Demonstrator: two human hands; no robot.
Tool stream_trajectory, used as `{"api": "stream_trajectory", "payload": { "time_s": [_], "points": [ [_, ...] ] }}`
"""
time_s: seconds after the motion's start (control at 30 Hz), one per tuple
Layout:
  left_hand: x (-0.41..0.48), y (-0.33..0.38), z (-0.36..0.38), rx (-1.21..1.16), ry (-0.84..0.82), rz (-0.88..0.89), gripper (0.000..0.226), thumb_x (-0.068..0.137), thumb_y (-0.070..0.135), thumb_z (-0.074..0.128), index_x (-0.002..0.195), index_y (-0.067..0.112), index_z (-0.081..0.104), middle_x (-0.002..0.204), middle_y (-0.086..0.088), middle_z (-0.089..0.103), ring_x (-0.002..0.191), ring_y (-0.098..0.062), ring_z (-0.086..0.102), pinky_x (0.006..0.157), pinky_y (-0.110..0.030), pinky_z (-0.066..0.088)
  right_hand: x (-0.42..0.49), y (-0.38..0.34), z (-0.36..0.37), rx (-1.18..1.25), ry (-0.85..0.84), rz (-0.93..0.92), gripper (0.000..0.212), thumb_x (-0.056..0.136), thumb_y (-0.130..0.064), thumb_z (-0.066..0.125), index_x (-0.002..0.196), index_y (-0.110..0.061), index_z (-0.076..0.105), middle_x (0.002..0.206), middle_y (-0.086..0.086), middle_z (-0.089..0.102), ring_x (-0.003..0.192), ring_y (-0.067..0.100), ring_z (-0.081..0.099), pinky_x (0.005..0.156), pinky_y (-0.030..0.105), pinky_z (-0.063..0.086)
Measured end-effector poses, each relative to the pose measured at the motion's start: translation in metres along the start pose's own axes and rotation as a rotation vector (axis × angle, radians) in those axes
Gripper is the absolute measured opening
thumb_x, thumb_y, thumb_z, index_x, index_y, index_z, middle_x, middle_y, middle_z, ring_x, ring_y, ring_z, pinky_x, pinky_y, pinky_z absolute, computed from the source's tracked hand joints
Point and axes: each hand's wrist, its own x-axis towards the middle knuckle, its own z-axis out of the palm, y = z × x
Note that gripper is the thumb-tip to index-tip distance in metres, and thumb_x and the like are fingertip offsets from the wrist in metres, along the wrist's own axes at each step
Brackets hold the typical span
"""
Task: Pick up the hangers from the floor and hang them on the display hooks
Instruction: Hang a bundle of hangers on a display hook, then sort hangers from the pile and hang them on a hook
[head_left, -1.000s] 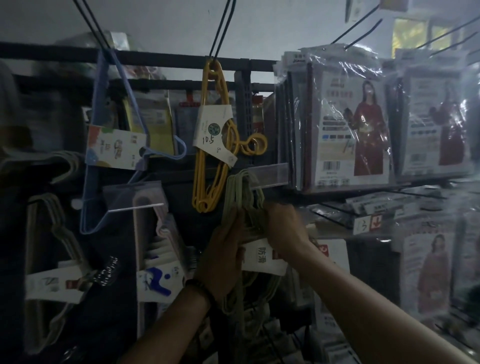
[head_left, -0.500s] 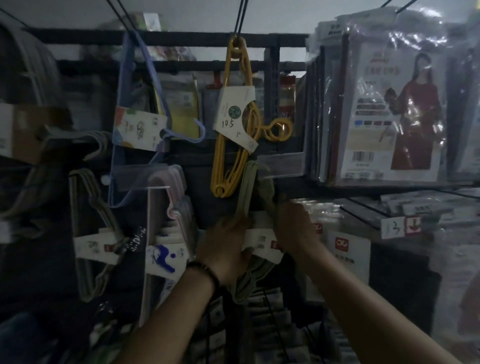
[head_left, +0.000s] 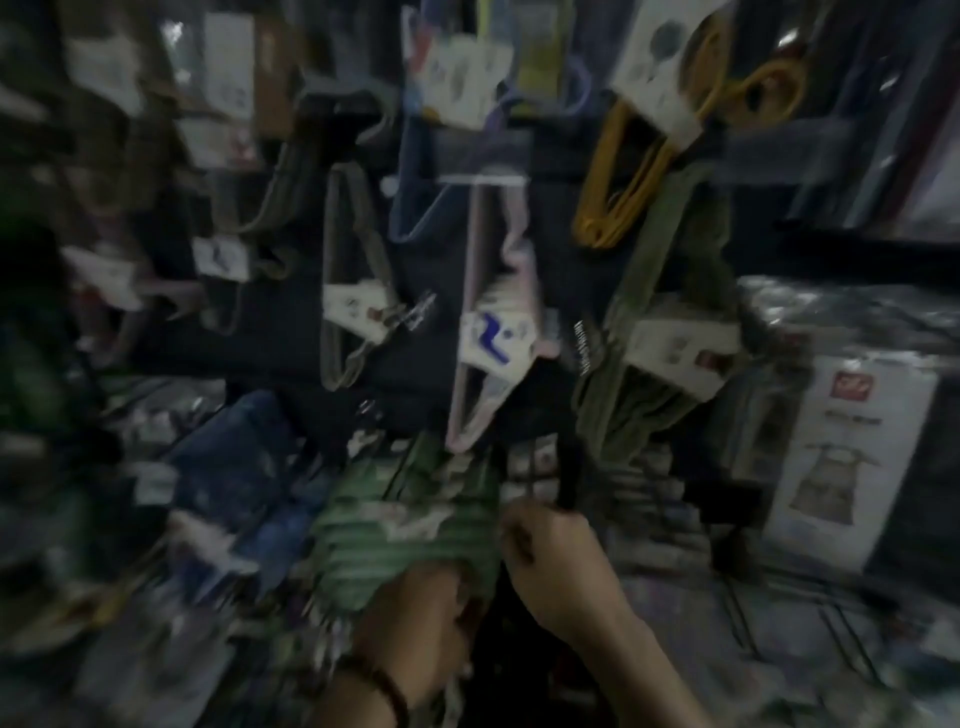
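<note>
Since the view is dim and smeared, I can say only this much: my left grip (head_left: 415, 613) sits low and near, against the lower edge of a green bundle of hangers (head_left: 405, 525). Whether its fingers have closed round the bundle I cannot tell. My right grip (head_left: 550, 561) is just to the right, fingers curled, and I cannot tell whether it holds anything either. I judge both are down here to lift that bundle, which lies below the display among loose packets. Farther off hang olive hangers (head_left: 670, 291), yellow hangers (head_left: 639, 171) above them, pink hangers (head_left: 488, 332) in the middle and grey hangers (head_left: 348, 291) to the left. A white box (head_left: 841, 457) stands at the right. The pink and olive sets hang straight above the bundle, so lifting it could snag them.
</note>
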Motion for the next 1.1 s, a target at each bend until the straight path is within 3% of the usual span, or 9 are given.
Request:
{"api": "stream_trajectory", "payload": {
  "time_s": [0.1,0.2,0.3,0.43,0.57,0.77,0.97,1.1],
  "points": [
    [-0.067,-0.074,0.034,-0.014,-0.219,-0.187,0.031,0.099,0.043,0.051,0.099,0.018,0.069,0.097,-0.005,0.072,0.091,-0.028,0.069,0.074,-0.034,0.050,-0.032,-0.033,0.079,-0.080,-0.327,-0.091,0.027,0.094,-0.053,0.043,0.081,-0.031,0.052,0.075,-0.006,0.059,0.068,0.022,0.060,0.059,0.042,0.051],
    [-0.154,-0.151,0.050,-0.144,-0.326,-0.337,0.026,0.107,0.043,0.048,0.086,0.032,0.059,0.082,0.004,0.059,0.071,-0.017,0.055,0.070,-0.034,0.047,-0.073,-0.075,0.157,-0.068,-0.549,-0.201,0.024,0.103,-0.036,0.048,0.082,-0.029,0.055,0.077,-0.006,0.060,0.066,0.016,0.057,0.061,0.041,0.045],
    [-0.241,-0.225,0.064,-0.224,-0.343,-0.459,0.023,0.106,0.050,0.050,0.116,0.038,0.067,0.111,0.008,0.069,0.089,-0.019,0.063,0.087,-0.039,0.058,-0.117,-0.118,0.230,-0.095,-0.713,-0.298,0.025,0.106,-0.037,0.045,0.092,-0.020,0.058,0.094,0.002,0.064,0.083,0.026,0.062,0.069,0.036,0.040],
    [-0.348,-0.298,0.073,-0.313,-0.371,-0.619,0.031,0.104,0.055,0.050,0.125,0.036,0.064,0.122,0.003,0.069,0.105,-0.025,0.067,0.094,-0.045,0.057,-0.172,-0.173,0.329,-0.054,-0.917,-0.316,0.044,0.100,-0.055,0.041,0.105,-0.021,0.069,0.109,-0.001,0.072,0.101,0.017,0.067,0.081,0.022,0.042],
    [-0.443,-0.353,0.079,-0.351,-0.280,-0.840,0.032,0.102,0.056,0.051,0.122,0.035,0.064,0.123,0.003,0.069,0.111,-0.024,0.067,0.095,-0.042,0.057,-0.202,-0.248,0.393,-0.046,-1.047,-0.339,0.025,0.102,-0.041,0.060,0.107,-0.020,0.072,0.107,-0.006,0.073,0.097,0.009,0.065,0.077,0.021,0.043],
    [-0.524,-0.418,0.081,-0.520,-0.188,-1.131,0.030,0.097,0.057,0.053,0.116,0.039,0.067,0.118,0.005,0.073,0.106,-0.020,0.070,0.093,-0.037,0.058,-0.205,-0.344,0.483,-0.069,-1.208,-0.392,0.020,0.100,-0.045,0.061,0.105,-0.027,0.070,0.106,-0.007,0.072,0.097,0.012,0.067,0.078,0.026,0.053],
    [-0.543,-0.504,0.077,-0.637,-0.143,-1.264,0.030,0.103,0.050,0.052,0.123,0.034,0.067,0.120,0.003,0.072,0.104,-0.017,0.069,0.093,-0.039,0.060,-0.180,-0.428,0.595,-0.126,-1.308,-0.497,0.034,0.101,-0.038,0.058,0.088,-0.007,0.065,0.083,0.011,0.068,0.077,0.020,0.065,0.076,0.042,0.055],
    [-0.541,-0.576,0.081,-0.717,-0.106,-1.343,0.027,0.106,0.044,0.052,0.126,0.033,0.066,0.120,0.006,0.072,0.101,-0.011,0.069,0.091,-0.031,0.060,-0.157,-0.467,0.684,-0.178,-1.399,-0.526,0.021,0.101,-0.039,0.058,0.084,-0.027,0.062,0.086,-0.008,0.067,0.084,0.013,0.065,0.072,0.032,0.052]
  ]
}}
